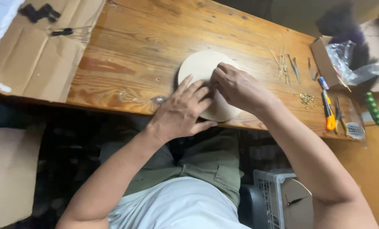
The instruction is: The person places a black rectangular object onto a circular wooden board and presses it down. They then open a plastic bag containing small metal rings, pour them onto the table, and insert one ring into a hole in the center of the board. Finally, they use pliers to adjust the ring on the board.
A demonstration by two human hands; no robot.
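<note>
Head view: pale, smooth round wooden disc [200, 68] under both hands. Left hand [181, 112] flat, fingers spread; right hand [236, 87] curled, pinching something, possibly unseen. Table [134, 46] grainy, varnished.

left hand [182, 111] flat, fingers spread; right hand [236, 87] curled, fingertips meeting left's

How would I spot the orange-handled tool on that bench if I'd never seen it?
Start at the wooden table and go to its right end, past the person's right hand. Near the front edge, beside a small heap of brass rings, lies the utility knife. Its bright orange body sets it apart from the dull metal tools nearby.
</note>
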